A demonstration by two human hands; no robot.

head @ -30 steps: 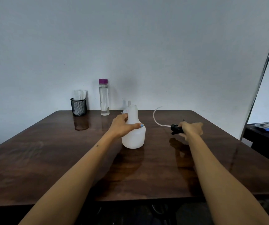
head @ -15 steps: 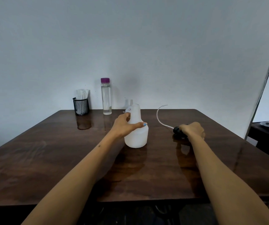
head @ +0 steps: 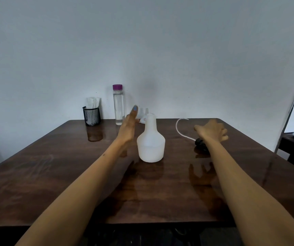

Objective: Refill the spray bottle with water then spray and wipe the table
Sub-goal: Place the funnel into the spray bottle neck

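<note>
Left hand (head: 127,127) – fingers straight, beside uncapped spray bottle (head: 150,144) | right hand (head: 212,133) – fingers spread, above spray head (head: 200,143) on table (head: 54,174)

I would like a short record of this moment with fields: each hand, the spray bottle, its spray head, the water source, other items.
left hand: open, raised beside the bottle, holds nothing
right hand: open, above the spray head
spray bottle: white, upright, neck uncapped
spray head: black, lying on the table, tube attached
water bottle: clear, purple cap, closed
mesh cup: black, holds white items
</note>
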